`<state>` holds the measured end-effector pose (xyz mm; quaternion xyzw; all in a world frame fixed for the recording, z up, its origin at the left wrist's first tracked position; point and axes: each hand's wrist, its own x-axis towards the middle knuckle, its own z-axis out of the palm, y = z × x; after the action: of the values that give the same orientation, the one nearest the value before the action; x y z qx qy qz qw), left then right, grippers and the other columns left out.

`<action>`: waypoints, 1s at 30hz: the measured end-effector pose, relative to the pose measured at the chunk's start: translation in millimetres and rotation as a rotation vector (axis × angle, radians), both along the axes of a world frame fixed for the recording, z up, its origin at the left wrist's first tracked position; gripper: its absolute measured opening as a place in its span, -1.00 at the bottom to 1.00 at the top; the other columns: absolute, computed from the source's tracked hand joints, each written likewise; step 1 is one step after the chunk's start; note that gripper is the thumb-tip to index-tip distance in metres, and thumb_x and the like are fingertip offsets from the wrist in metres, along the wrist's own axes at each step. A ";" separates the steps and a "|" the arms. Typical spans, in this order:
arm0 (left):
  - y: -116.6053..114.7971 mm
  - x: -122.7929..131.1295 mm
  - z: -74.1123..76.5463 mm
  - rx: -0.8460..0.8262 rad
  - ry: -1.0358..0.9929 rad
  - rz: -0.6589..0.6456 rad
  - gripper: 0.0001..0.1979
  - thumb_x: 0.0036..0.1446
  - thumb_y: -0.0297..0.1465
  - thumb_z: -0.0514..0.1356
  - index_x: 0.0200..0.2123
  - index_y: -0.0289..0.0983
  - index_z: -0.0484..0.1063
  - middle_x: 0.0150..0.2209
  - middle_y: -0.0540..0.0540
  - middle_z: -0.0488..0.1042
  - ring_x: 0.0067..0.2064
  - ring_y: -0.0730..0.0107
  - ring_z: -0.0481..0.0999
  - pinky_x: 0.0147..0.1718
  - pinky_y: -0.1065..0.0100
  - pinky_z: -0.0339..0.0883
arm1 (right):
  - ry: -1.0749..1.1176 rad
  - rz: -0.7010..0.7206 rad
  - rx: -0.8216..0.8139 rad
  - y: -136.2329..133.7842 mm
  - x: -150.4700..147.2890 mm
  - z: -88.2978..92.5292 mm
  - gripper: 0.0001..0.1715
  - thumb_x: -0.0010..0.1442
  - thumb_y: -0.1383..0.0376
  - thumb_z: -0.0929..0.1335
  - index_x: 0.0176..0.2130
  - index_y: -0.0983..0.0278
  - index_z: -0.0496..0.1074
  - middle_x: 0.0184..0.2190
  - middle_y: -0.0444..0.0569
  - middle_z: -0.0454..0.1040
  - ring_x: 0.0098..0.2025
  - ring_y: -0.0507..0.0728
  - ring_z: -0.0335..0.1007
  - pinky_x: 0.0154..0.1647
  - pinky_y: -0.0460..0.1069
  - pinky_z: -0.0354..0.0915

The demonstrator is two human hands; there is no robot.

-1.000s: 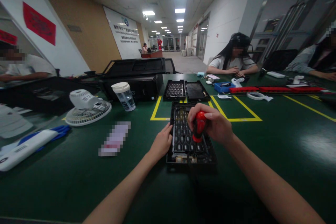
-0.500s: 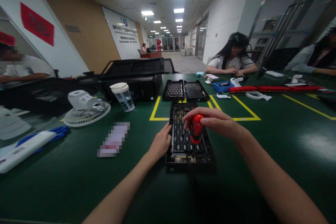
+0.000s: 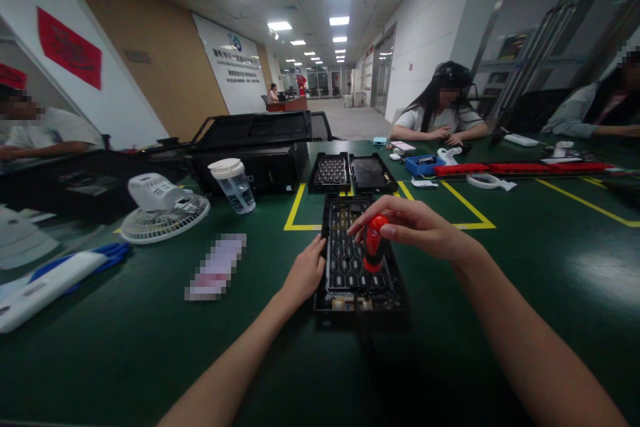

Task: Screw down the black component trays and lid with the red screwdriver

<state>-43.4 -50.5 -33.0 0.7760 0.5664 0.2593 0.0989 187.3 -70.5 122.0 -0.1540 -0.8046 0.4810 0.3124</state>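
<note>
In front of me a shallow black plastic case (image 3: 401,283) lies open on the green table. Inside it are rows of dark honeycomb-like cells, with a pale strip at the near end. My left hand (image 3: 306,272) holds the case by its left edge, the thumb mostly out of sight. Over the right half of the case, my right hand (image 3: 417,227) has its fingers and thumb round the red and black handle of a screwdriver (image 3: 375,245). The screwdriver stands about upright, and its tip is lost in the dark interior.
Beyond the case lie another open black case (image 3: 331,172) and a black lid-like tray (image 3: 374,173). At left are a water cup (image 3: 233,185), a white fan (image 3: 163,210) and a pixelated flat object (image 3: 217,268). A blue bin (image 3: 424,164) stands near a seated person (image 3: 443,110).
The fingers of my right hand have shifted slightly round the screwdriver handle, which looks a little turned. My left hand and the case stay in place.
</note>
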 end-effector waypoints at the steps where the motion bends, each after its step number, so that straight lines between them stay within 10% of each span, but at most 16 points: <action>1: 0.2 0.0 -0.4 0.002 0.002 0.000 -0.56 0.14 -0.51 -0.10 0.09 -0.41 0.23 0.18 -0.20 0.16 0.19 0.33 0.16 0.18 0.29 -0.01 | 0.004 -0.001 0.001 0.0 -0.3 -0.2 -0.73 0.21 0.34 0.25 -0.09 0.42 0.29 -0.17 0.15 0.42 -0.22 0.08 0.41 -0.22 -0.01 0.34; 30: 2.4 -1.2 -2.1 0.001 -0.006 -0.014 -0.56 0.14 -0.50 -0.11 0.10 -0.40 0.22 0.19 -0.19 0.15 0.21 0.36 0.12 0.18 0.31 -0.03 | 0.085 -0.269 0.157 4.9 -11.4 -11.3 -0.75 0.02 0.34 0.40 -0.31 0.34 0.26 -0.37 -0.02 0.44 -0.35 0.02 0.40 -0.32 -0.08 0.32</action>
<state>-44.5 -48.1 -35.0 0.7794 0.5604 0.2610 0.1022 175.9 -65.6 110.7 -0.2152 -0.7979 0.3767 0.4186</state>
